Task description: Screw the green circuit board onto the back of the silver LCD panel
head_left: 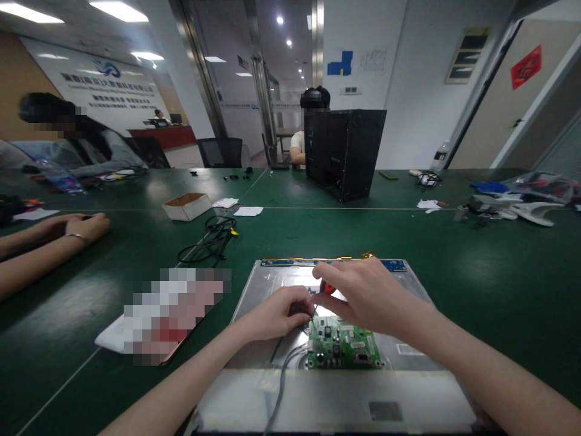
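A silver metal panel [267,290] lies flat on the green table in front of me. On it sits a green circuit board [342,348], with grey cables [284,369] running off its left side. My right hand [367,293] is closed round a red-handled screwdriver [327,286], its tip pointing down at the board's top left corner. My left hand [276,312] is curled in a pinch right beside that tip, pressing on the panel at the board's edge. What its fingers hold is hidden.
A blurred flat object [172,315] lies left of the panel. Black cables [213,239], a small open box [187,206] and papers [248,211] sit further back. Another person's forearms [49,239] rest at the left. A black computer case [345,151] stands mid-table, clutter [521,203] at right.
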The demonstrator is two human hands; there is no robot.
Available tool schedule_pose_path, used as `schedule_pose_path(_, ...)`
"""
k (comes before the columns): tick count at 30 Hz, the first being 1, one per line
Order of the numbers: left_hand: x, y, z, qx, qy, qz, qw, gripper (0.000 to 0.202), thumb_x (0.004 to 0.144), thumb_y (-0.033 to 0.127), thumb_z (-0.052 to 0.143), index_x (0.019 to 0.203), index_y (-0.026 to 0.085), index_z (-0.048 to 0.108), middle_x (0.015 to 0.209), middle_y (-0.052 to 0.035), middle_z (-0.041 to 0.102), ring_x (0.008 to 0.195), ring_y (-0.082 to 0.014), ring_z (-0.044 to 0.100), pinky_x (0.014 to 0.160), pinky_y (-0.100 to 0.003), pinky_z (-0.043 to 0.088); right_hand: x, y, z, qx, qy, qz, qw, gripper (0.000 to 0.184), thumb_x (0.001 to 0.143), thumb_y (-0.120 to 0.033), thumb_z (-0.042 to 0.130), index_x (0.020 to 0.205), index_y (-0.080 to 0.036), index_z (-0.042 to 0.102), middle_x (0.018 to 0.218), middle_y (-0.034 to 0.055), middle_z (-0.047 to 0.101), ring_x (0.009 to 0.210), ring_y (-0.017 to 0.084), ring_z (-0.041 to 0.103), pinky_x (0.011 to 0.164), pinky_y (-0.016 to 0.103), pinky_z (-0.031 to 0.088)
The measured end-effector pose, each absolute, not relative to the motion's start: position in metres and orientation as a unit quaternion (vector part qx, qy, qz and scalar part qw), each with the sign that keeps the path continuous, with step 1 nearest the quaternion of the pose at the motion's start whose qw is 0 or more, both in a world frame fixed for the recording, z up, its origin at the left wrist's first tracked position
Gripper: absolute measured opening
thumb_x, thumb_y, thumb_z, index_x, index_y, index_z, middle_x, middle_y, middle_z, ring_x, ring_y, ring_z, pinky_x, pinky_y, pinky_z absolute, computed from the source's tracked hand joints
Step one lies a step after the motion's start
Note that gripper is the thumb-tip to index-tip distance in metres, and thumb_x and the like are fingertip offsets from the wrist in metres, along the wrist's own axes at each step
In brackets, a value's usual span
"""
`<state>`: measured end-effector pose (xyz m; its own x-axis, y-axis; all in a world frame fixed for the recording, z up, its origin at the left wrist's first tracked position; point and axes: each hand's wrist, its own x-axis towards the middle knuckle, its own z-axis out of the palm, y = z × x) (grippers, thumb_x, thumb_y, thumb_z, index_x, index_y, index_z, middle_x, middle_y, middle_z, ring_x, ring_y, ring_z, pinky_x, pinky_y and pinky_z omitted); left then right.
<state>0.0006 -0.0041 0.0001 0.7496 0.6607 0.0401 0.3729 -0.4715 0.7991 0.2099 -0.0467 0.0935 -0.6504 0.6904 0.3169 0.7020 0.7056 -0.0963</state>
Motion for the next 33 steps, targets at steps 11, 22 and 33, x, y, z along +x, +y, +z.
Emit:
schedule_pose_path(11,0.0,-0.0024,-0.0016,0.845,0.3,0.171,0.408,0.01,0.08,0.013,0.058,0.089,0.016,0.061,0.085,-0.0023,0.064,0.077,-0.0176,0.057,0.069,-0.028,0.047,0.2082,-0.0512,0.0952,-0.392,-0.903,0.0,0.176,0.016,0.089,-0.03,0.049,0.099,-0.017,0.05,0.084,0.0044,0.068,0.066,0.015,0.058,0.053,0.028,0.026)
schedule_pose_path(22,-0.0009,-0.0009,-0.0049,0.843,0.301,0.163,0.416,0.013,0.08,0.013,0.058,0.092,0.016,0.062,0.083,-0.0013,0.064,0.075,-0.0169,0.057,0.067,-0.026,0.046,0.2077,-0.0539,0.0962,-0.389,-0.905,0.022,0.171,0.022,0.084,-0.021,0.05,0.106,-0.016,0.048,0.09,0.0047,0.067,0.068,0.015,0.059,0.053,0.027,0.027)
schedule_pose_path(33,-0.0007,-0.0019,-0.0047,0.84,0.31,0.168,0.413,0.014,0.078,0.01,0.057,0.09,0.016,0.061,0.082,-0.0006,0.062,0.071,-0.0156,0.056,0.064,-0.025,0.044,0.2066,-0.0523,0.0929,-0.39,-0.901,0.004,0.191,0.022,0.085,-0.019,0.05,0.107,-0.017,0.048,0.089,0.0033,0.067,0.066,0.014,0.057,0.052,0.027,0.025)
